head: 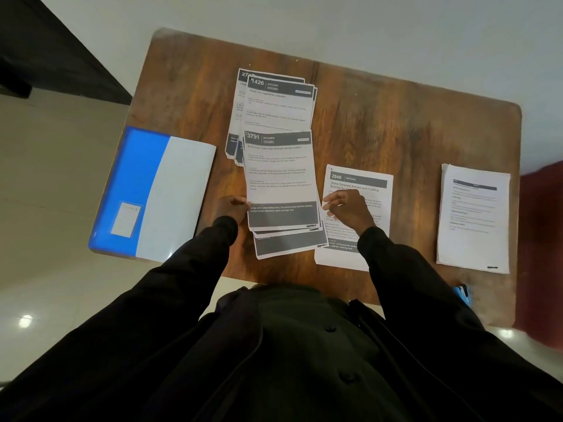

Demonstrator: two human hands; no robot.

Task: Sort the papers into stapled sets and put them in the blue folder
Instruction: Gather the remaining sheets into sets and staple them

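Left hand: the left hand (233, 208), in a black sleeve, pinches the left edge of the fanned pile of printed white sheets (281, 178) whose top sheet is numbered 3791. Thumb and fingers (240, 203) are pressed together on the paper.
Right hand: the right hand (347, 208) sits just right of that pile's right edge. Its fingers are loosely bent, slightly apart, and hold nothing. Whether the tips touch the pile I cannot tell.
Between the two sets of fingers: the fanned pile lies flat on the brown wooden table (396, 117). Its lower sheets slip out toward the person, grey footer bands showing.
Under the right fingers: a single printed white sheet numbered 2946 (362, 181) lies flat, partly covered by hand and sleeve.
Beyond the fingers: a second loose pile of printed sheets topped by number 1426 (278, 108) has its near end overlapped by the 3791 sheet.
Left of the left fingers: the blue plastic folder with a pale front panel (143, 178) lies flat, apart from the hand. Its left part hangs over the table edge, and it carries a small white label (125, 219).
Right of the right fingers: a neat thick stack of white printed paper (473, 236) sits well apart, near the table's right edge.
Nearer than the right fingers: a small blue object (463, 292) lies at the table's near edge, too blurred to name.
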